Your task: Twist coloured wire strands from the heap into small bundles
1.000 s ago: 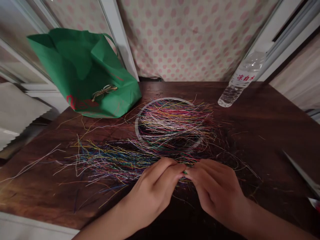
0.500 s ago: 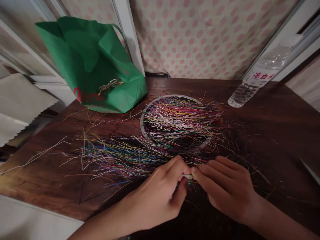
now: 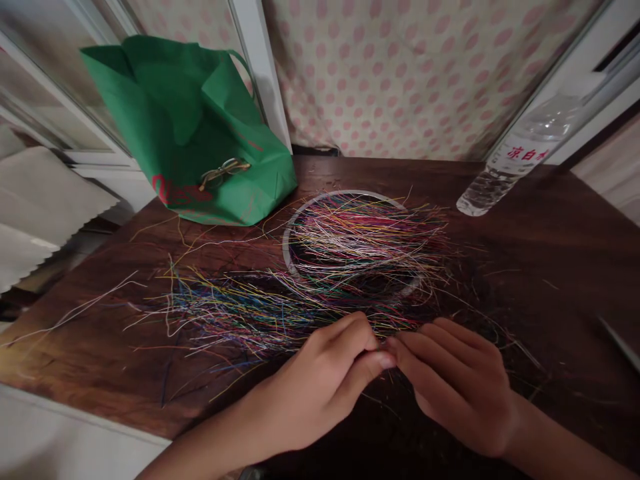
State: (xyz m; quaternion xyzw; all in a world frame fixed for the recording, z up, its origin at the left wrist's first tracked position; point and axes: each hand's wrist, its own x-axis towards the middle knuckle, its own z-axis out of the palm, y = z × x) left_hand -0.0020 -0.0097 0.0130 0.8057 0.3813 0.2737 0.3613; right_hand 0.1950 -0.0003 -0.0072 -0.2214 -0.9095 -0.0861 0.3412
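Note:
My left hand (image 3: 333, 383) is closed, its thumb and bent index finger pinched together with the thumb tip pointing right. Against it, fingertip to fingertip, is my right hand (image 3: 457, 383), also closed with its fingers curled down. The thin wire between them is now almost wholly covered by the fingertips. Just beyond the hands lies a loose bundle of thin coloured wires (image 3: 245, 317), spreading to the left. A second heap of wires (image 3: 350, 233), mostly red, white and yellow, rests across a round grey-rimmed thing (image 3: 287, 250).
A green bag (image 3: 225, 120) stands at the back left, with eyeglasses (image 3: 225, 172) against it. At the back right is a clear water bottle (image 3: 525, 150). A thin metallic edge (image 3: 617, 343) shows at the right. Stray wires (image 3: 80, 310) lie on the dark wooden table (image 3: 545, 247).
My left thumb has straightened and pressed up against the index finger, covering the green and white wire that showed between my fingertips. The view has shifted slightly.

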